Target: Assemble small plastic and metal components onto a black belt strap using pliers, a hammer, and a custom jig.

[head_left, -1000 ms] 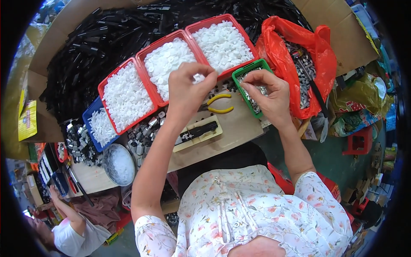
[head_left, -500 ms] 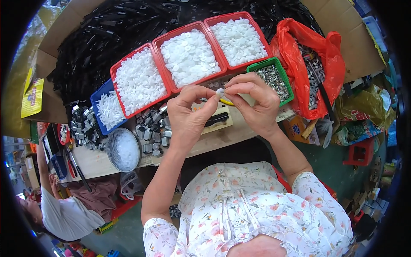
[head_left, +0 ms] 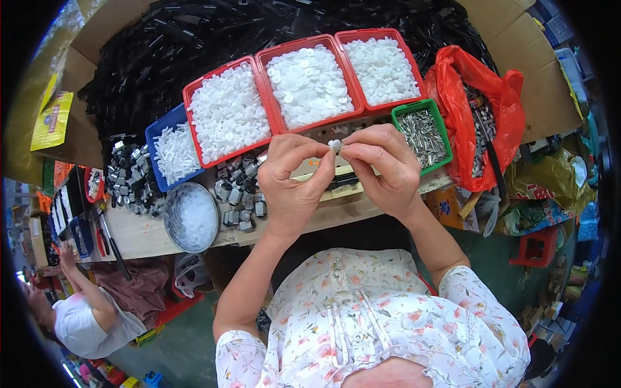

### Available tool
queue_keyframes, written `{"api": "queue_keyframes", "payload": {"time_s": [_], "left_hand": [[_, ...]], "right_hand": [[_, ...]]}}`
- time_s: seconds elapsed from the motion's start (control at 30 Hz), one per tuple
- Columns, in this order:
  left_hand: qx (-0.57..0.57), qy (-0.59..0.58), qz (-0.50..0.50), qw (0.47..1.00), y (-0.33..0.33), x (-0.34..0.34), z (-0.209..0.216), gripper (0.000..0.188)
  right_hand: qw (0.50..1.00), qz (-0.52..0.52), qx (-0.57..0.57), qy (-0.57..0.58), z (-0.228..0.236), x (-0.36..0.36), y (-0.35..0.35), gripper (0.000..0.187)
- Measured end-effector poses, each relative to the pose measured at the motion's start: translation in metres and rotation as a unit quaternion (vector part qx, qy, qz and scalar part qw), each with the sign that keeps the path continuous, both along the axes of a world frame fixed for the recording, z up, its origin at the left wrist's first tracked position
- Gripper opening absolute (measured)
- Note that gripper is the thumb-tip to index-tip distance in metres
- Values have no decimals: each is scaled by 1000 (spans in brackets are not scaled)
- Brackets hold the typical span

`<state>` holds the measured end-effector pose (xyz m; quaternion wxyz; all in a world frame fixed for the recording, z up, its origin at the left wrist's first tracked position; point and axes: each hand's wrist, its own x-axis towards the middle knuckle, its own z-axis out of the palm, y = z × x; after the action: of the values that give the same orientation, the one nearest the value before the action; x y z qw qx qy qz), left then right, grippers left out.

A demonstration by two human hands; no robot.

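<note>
Between the fingertips of both hands is a small white plastic piece [head_left: 334,145], pinched above the near edge of the workbench. My left hand [head_left: 292,178] grips it from the left with thumb and forefinger. From the other side my right hand [head_left: 386,169] pinches it too, and its fingers hide part of it. Beneath the hands lies a cream-coloured block [head_left: 343,189] with a black part on it. Just beyond them stand red trays [head_left: 272,96] of small white plastic pieces. A green tray [head_left: 446,132] of thin metal pins is beside my right hand.
Grey metal parts [head_left: 242,197], a blue tray [head_left: 155,132] of white pieces and a round metal bowl [head_left: 169,223] sit left. A red plastic bag [head_left: 446,77] stands right. Black parts [head_left: 194,32] are heaped behind. Another person [head_left: 97,317] works at far left.
The whole view has shifted slightly, so the trays appear lower and further right. Both hands still pinch a small white piece. The other person's arm at the left has lowered.
</note>
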<state>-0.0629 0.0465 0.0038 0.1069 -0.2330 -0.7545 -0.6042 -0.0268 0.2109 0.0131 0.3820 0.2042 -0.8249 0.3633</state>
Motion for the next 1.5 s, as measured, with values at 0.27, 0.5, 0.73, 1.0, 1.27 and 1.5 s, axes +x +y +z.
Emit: {"api": "queue_keyframes", "payload": {"time_s": [0.27, 0.5, 0.73, 1.0, 1.27, 1.5], "left_hand": [[-14, 72, 39, 997, -1, 1, -3, 13], [12, 19, 38, 999, 5, 4, -5, 14], [11, 43, 33, 998, 4, 6, -5, 15], [55, 31, 33, 997, -10, 7, -13, 19], [32, 52, -35, 998, -27, 8, -19, 22], [-27, 45, -47, 998, -32, 10, -16, 35]], "right_hand": [[996, -48, 74, 23, -5, 5, -3, 25], [998, -44, 46, 23, -8, 4, 2, 25], [998, -45, 48, 21, -10, 4, -2, 25], [979, 26, -156, -133, -6, 6, -10, 21], [900, 136, -258, -325, -9, 4, -6, 11], [964, 112, -128, -207, -7, 9, -10, 14]]}}
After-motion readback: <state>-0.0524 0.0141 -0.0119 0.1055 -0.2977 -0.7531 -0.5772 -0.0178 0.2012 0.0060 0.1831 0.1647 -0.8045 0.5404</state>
